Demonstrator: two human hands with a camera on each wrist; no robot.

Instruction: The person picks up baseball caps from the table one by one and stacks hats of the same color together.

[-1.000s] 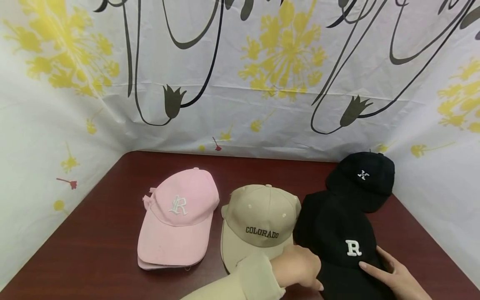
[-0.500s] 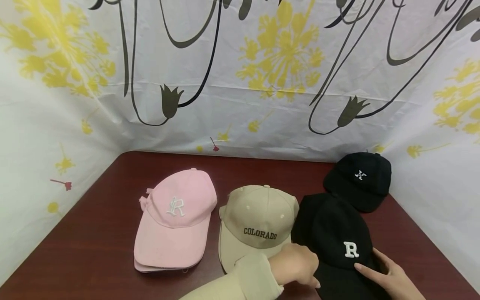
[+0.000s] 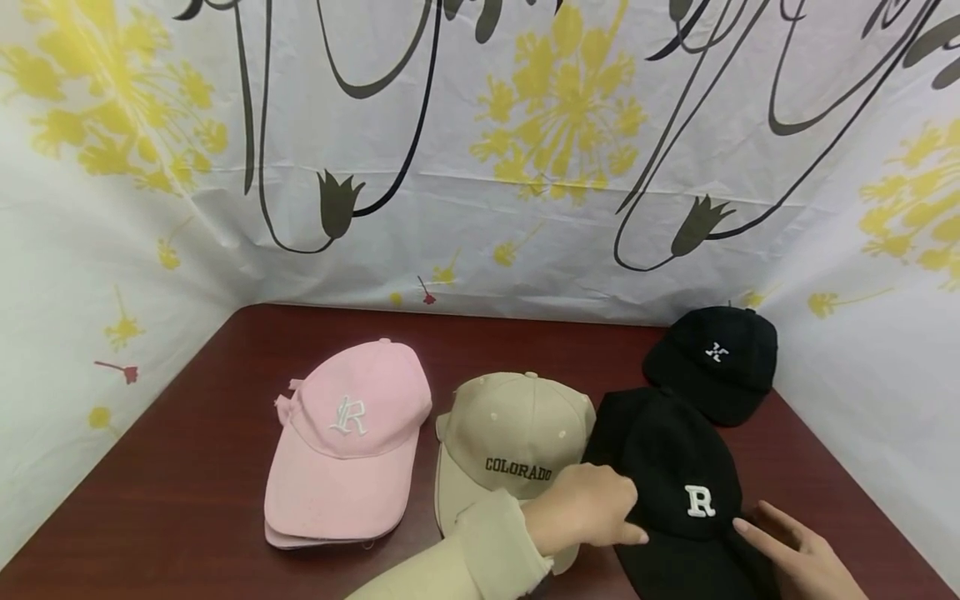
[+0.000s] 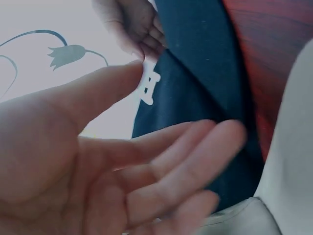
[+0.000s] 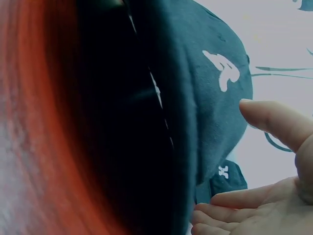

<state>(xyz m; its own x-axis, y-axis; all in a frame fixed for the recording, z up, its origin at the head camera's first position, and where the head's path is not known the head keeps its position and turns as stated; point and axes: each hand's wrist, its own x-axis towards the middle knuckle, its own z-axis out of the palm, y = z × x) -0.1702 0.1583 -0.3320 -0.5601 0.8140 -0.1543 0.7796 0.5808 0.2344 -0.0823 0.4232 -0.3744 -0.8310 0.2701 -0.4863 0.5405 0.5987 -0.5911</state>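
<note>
A black cap (image 3: 675,467) with a white letter R lies at the front right, apparently stacked over another black cap (image 3: 611,429). My left hand (image 3: 588,508) is by its left side, thumb apart and fingers loosely bent; the left wrist view shows nothing between them. On the cap's right side is my right hand (image 3: 806,558), fingers extended and thumb separated from them. In the right wrist view the thumb (image 5: 274,117) stands clear of the cap crown. Left of these, partly behind my left hand and sleeve, sits a beige COLORADO cap (image 3: 517,425).
Pink caps (image 3: 352,467), stacked, lie at the left of the dark red table (image 3: 165,500). Behind the R cap, at the back right, is a smaller black cap (image 3: 716,362). White patterned cloth (image 3: 450,167) hangs around the table's back and sides.
My right thumb has come off the R cap's front and the hand has shifted slightly right. My left hand has risen a little from the brim's left edge. The view has shifted slightly.
</note>
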